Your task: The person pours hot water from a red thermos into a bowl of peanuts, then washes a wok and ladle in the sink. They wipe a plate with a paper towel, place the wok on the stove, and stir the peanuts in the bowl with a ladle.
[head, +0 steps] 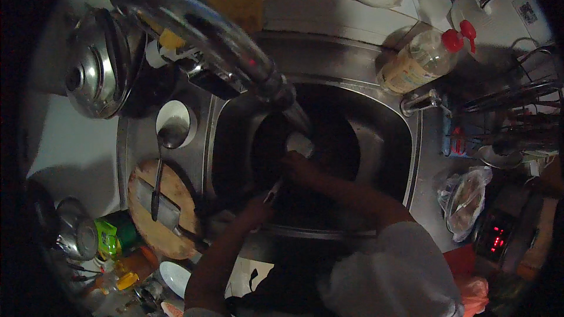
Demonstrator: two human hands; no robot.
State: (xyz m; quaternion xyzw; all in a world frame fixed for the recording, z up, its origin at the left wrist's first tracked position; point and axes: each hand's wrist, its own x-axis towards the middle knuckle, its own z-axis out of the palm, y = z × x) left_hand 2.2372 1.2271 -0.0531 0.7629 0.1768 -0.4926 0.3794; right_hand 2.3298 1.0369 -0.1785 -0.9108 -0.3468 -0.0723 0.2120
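Note:
Inside the steel sink (374, 141) lies a dark round pan (335, 158), its outline dim in the low light. My left hand (259, 212) grips a handle (272, 191) at the sink's near left; the handle slants towards the pan. My right hand (302, 168) reaches over the pan, its fingers closed on a pale round thing (300, 144), too dim to name. Right above that thing is the spout of the chrome faucet (202, 31). Whether water runs cannot be told.
Left of the sink, a cleaver (158, 202) and a ladle (159, 171) lie over a round wooden board (150, 242); the ladle's bowl rests in a white bowl (189, 116). A red-capped bottle (418, 64) stands behind right. A plastic-wrapped item (465, 202) lies right.

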